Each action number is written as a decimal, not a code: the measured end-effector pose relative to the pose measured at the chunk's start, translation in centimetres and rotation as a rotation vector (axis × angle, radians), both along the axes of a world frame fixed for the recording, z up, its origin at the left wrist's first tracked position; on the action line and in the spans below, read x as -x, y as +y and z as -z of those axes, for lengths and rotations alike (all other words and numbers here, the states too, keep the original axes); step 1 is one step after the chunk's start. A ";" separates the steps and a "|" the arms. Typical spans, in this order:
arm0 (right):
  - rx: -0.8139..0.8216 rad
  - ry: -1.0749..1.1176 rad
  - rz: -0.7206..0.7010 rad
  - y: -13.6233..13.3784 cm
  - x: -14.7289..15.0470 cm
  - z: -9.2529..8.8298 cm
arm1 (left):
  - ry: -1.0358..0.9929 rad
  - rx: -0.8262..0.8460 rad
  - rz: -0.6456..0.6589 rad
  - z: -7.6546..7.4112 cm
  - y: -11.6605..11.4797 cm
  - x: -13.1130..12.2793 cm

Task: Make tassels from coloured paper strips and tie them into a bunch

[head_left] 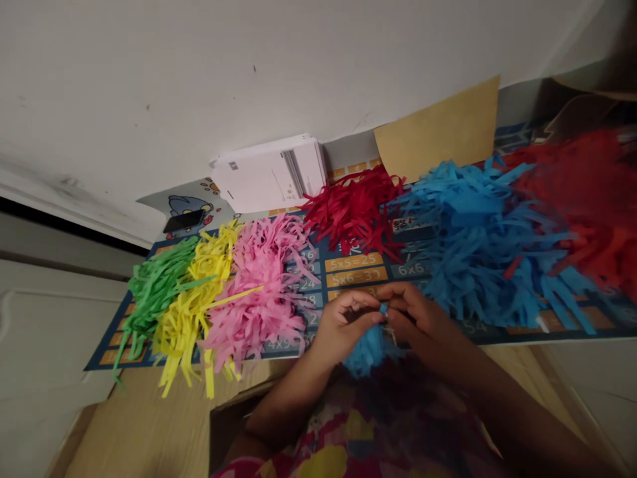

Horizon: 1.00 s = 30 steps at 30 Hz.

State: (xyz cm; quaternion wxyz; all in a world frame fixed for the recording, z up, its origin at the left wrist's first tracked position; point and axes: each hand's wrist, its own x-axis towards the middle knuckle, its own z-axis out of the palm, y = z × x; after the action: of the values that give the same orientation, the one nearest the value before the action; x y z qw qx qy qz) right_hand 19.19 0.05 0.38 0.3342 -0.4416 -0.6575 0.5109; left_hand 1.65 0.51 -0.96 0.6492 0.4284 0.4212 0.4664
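Sitting at a desk point(134, 425) set against a pale wall, looking down over a times-table mat point(353, 265). Gripping a blue tuft point(367, 348) of paper strips at the near edge of the mat, close to the body. Pinching its top with the left hand point(343, 322), fingers curled almost shut, thumb and forefinger pressed on the blue. Meeting it with the right hand point(418, 318), likewise nearly closed, fingertips on the same small blue end from the other side. Cannot tell whether twisting, tying or only squeezing there.

Judging by the spread on the mat, well through the cutting: sorted by colour into loose heaps, with green strips point(154, 285) at far left, touching yellow strips point(192, 305), then pink strips point(263, 292) beside those. Farther back, dark red strips point(353, 206) near a white stack of paper point(271, 172) by the wall. To the right, a much bigger heap of blue strips point(478, 239), and beyond it bright red strips point(592, 192), blurred. Leaning on the wall, a brown sheet point(438, 129), apparently uncut. Only the one gathered tuft to be made out; seemingly nearly all the strips lying loose, ungathered.
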 end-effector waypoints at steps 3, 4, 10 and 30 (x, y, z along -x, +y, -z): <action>-0.003 -0.056 0.042 0.1 -0.1 0.2 | 0.034 -0.034 0.009 0.2 0.0 0.0; -0.015 -0.076 0.062 0.2 -0.1 0.3 | 0.059 -0.048 0.009 0.3 0.0 0.0; -0.253 -0.211 0.267 0.0 0.3 1.1 | 0.303 -0.280 -0.047 -0.2 0.0 0.0; 0.111 0.060 0.242 -0.6 0.4 2.9 | 0.393 -0.488 -0.082 -0.8 0.8 0.5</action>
State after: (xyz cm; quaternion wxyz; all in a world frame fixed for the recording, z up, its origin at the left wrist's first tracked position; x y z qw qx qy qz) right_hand 18.75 -0.60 -2.52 0.3880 -0.5197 -0.5599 0.5156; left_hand 1.13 1.35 -0.13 0.4140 0.6364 0.4311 0.4876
